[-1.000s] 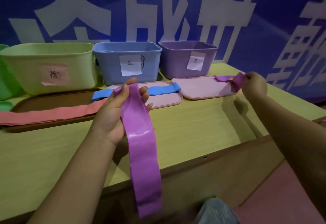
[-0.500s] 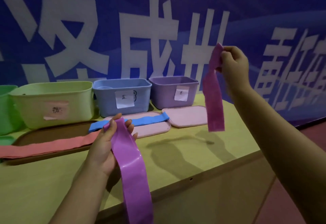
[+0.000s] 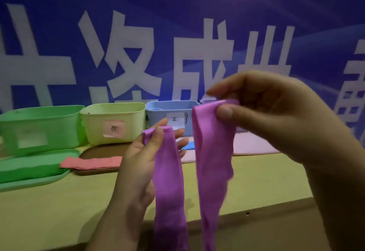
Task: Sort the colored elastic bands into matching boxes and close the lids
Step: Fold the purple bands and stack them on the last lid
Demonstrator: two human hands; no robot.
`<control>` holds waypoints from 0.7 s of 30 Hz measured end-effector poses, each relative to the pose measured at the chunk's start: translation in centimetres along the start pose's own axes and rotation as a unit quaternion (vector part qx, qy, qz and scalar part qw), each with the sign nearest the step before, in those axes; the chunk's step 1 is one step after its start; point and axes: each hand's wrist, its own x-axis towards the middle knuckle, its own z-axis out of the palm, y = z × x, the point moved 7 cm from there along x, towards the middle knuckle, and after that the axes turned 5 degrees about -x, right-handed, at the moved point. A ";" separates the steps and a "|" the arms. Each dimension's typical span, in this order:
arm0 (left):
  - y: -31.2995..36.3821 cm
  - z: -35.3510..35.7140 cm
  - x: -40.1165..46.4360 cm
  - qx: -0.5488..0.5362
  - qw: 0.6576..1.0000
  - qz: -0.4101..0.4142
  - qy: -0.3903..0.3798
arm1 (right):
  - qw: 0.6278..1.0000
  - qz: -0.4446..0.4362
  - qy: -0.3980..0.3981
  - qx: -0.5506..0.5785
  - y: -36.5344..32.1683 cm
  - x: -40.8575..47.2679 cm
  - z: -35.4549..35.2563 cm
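My left hand (image 3: pixel 142 163) pinches the top of one purple elastic band (image 3: pixel 169 187), which hangs down past the table edge. My right hand (image 3: pixel 268 120) pinches a second purple band (image 3: pixel 213 163) right beside the first, raised a little higher. Behind them stand a green box (image 3: pixel 39 128), a yellow-green box (image 3: pixel 112 120) and a blue box (image 3: pixel 167 110); the purple box is almost wholly hidden by my right hand. A pink-red band (image 3: pixel 92 162) lies on a brown lid (image 3: pixel 94 150). A bit of a blue band (image 3: pixel 188 145) shows between the purple ones.
A green lid (image 3: pixel 33 173) lies flat in front of the green box. A pink lid (image 3: pixel 250 144) lies under my right wrist. The yellow-green table (image 3: pixel 59 211) ends at a wooden front edge (image 3: pixel 256 215). A blue banner with white characters fills the background.
My right hand has brought its purple band from high on the right down and left, next to the band in my left hand. The view has swung left, showing the green box.
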 end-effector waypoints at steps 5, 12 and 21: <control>2.1 0.1 -1.3 0.189 0.978 0.079 -0.030 | 0.994 -0.018 -0.043 0.102 -0.4 -1.2 4.4; 2.6 0.5 -2.9 0.214 0.969 0.095 -0.076 | 0.980 0.035 0.055 0.188 2.4 -2.6 7.9; 1.6 0.8 -3.7 0.110 0.991 0.034 -0.068 | 0.980 0.004 0.171 0.103 4.5 -3.9 7.6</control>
